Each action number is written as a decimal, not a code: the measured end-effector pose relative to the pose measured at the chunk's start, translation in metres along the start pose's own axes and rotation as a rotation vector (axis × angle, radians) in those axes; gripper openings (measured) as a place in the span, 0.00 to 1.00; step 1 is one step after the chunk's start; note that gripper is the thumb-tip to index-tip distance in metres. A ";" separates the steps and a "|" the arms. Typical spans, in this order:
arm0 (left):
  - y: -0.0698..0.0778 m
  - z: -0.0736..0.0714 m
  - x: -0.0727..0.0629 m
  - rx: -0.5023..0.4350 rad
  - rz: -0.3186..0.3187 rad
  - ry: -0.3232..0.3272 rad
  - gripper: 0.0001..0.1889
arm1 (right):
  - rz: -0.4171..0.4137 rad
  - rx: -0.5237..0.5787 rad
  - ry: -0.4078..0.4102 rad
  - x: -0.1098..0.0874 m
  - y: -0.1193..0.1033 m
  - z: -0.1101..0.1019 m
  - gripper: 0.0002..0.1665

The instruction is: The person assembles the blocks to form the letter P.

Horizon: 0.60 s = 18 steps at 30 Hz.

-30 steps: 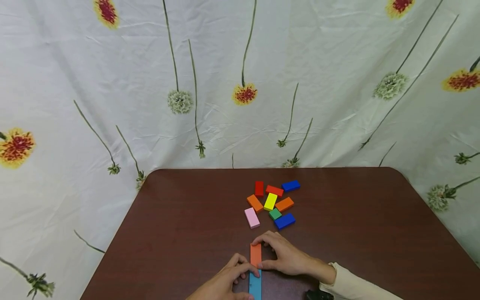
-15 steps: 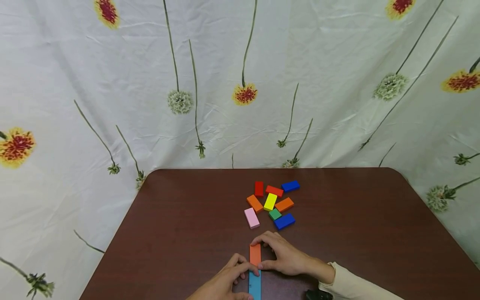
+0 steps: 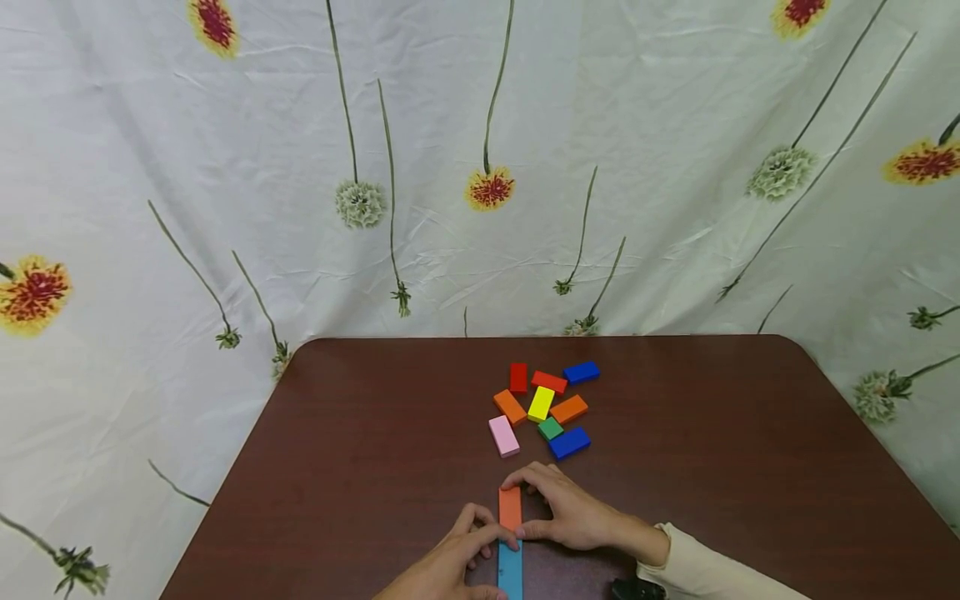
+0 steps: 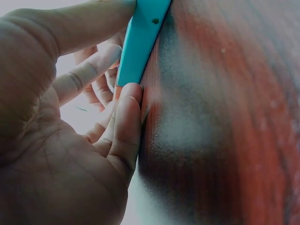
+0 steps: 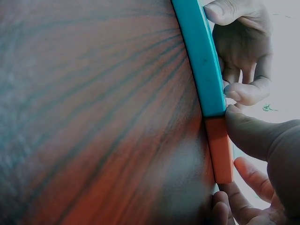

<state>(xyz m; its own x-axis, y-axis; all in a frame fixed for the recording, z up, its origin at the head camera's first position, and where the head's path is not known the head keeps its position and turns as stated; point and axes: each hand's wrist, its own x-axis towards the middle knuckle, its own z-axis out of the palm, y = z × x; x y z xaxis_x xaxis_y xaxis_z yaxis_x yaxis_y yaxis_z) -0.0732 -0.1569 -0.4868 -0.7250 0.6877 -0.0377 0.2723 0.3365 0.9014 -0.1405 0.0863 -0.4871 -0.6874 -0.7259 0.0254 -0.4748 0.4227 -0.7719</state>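
A light-blue block (image 3: 510, 577) and an orange block (image 3: 509, 507) lie end to end in a straight line on the table, the orange one farther away. My left hand (image 3: 459, 557) pinches the blue block, thumb near its lower part and index finger by the joint. On the orange block, my right hand (image 3: 576, 512) has its index finger curled over the far end and its thumb by the joint. The right wrist view shows the blue block (image 5: 200, 58) and orange block (image 5: 219, 150) meeting. In the left wrist view, the blue block (image 4: 139, 49) hides most of the orange one.
Beyond the hands, several blocks lie loosely together: pink (image 3: 504, 436), green (image 3: 551, 428), yellow (image 3: 541, 403), plus blue, orange and red ones. The brown table (image 3: 337, 467) ends at a flowered cloth (image 3: 465, 250). A black item (image 3: 636, 589) sits below the right sleeve.
Both hands and the two joined blocks have stayed almost still, with only a very slight shift to the left. The loose blocks have not moved.
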 end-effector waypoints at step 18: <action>-0.002 0.001 0.002 0.008 0.022 0.003 0.21 | 0.004 0.013 -0.013 -0.001 -0.001 -0.003 0.29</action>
<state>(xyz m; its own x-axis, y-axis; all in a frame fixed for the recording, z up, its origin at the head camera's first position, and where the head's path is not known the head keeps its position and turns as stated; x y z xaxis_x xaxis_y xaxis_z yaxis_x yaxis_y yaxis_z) -0.0740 -0.1556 -0.4889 -0.7205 0.6933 -0.0164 0.2934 0.3261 0.8987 -0.1407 0.0882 -0.4849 -0.6817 -0.7315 0.0140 -0.4648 0.4182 -0.7804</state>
